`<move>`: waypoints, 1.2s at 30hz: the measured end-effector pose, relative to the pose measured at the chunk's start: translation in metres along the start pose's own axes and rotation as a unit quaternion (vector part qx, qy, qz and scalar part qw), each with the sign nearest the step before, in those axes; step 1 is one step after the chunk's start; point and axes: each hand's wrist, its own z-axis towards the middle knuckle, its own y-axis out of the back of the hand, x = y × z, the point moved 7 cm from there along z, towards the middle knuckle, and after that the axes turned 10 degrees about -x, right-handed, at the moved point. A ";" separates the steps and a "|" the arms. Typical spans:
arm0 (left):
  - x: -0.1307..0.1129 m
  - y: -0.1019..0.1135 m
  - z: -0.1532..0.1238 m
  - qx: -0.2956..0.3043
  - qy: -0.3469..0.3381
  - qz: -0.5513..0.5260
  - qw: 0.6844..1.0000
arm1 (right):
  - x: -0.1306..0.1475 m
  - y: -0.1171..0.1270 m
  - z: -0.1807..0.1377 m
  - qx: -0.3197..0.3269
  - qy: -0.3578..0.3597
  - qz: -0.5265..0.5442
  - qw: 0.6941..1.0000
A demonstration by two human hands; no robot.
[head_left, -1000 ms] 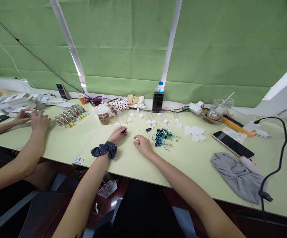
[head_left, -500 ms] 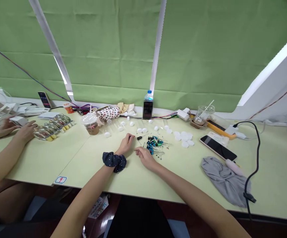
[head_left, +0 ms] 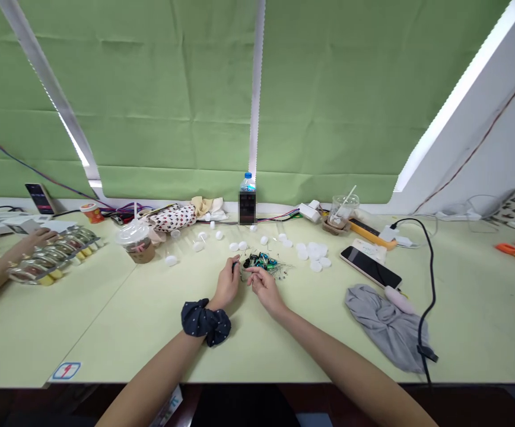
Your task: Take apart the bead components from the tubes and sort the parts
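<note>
My left hand [head_left: 228, 283] is closed, pinching a small black capacitor [head_left: 233, 267] that is partly hidden by its fingers. Close beside it, my right hand [head_left: 265, 289] has thumb and index finger pressed together, pointing towards the left fingertips. Whatever may be between those right fingers is too small to make out. Just beyond both hands lies a pile of blue, black and green capacitors [head_left: 264, 261] with long thin metal leads. A dark dotted scrunchie [head_left: 206, 320] circles my left wrist.
White round caps [head_left: 314, 251] and clear tubes lie behind the pile. A lidded cup [head_left: 136, 242], a bottle [head_left: 247, 201], a phone [head_left: 370, 267], a grey cloth [head_left: 384, 320] and a black cable [head_left: 432, 279] surround the work area. Another person's hand [head_left: 30, 243] is at far left, near blister-packed items [head_left: 57, 255].
My view has turned to the right, bringing orange-handled objects in at the right edge. My hands have come closer together. One of the other person's hands is out of view.
</note>
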 end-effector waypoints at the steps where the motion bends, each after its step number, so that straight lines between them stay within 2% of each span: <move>1: -0.005 0.002 0.000 0.017 -0.020 -0.001 1.000 | 0.002 0.003 0.001 -0.014 -0.004 0.007 1.000; 6: -0.031 0.002 -0.003 0.125 -0.128 0.036 0.983 | 0.012 0.025 0.008 -0.116 -0.006 0.021 0.993; 9: -0.039 0.000 -0.005 0.153 -0.151 0.055 0.975 | 0.016 0.029 0.012 -0.105 -0.001 0.009 0.994; 13: -0.034 0.003 -0.001 0.189 -0.107 0.057 0.974 | 0.022 0.036 0.016 -0.086 0.011 0.000 0.996; 16: -0.020 0.022 0.015 0.116 -0.019 0.029 0.993 | 0.027 0.041 0.018 -0.090 0.028 -0.012 0.995; 18: -0.011 0.037 0.025 0.053 0.036 -0.033 0.997 | 0.026 0.036 0.018 -0.058 0.030 -0.035 0.997; 21: -0.004 0.054 0.034 -0.006 0.078 -0.140 0.987 | 0.017 0.013 0.010 0.046 -0.001 -0.077 0.996; 24: 0.000 0.059 0.037 -0.029 0.112 -0.203 0.972 | 0.007 -0.014 -0.006 0.161 -0.037 -0.086 0.982; 26: 0.002 0.056 0.035 -0.020 0.132 -0.226 0.965 | 0.006 -0.027 -0.014 0.206 -0.026 -0.095 0.973; 28: 0.003 0.050 0.032 0.003 0.147 -0.230 0.962 | 0.007 -0.029 -0.014 0.192 0.011 -0.128 0.973; 31: 0.003 0.038 0.025 0.046 0.154 -0.202 0.966 | 0.006 -0.021 -0.008 0.113 0.032 -0.163 0.980; 33: 0.000 0.031 0.021 0.071 0.142 -0.179 0.971 | 0.004 -0.014 -0.003 0.069 0.007 -0.133 0.989; 36: -0.008 0.021 0.015 0.117 0.108 -0.148 0.976 | 0.002 -0.008 0.002 0.049 -0.070 -0.033 0.996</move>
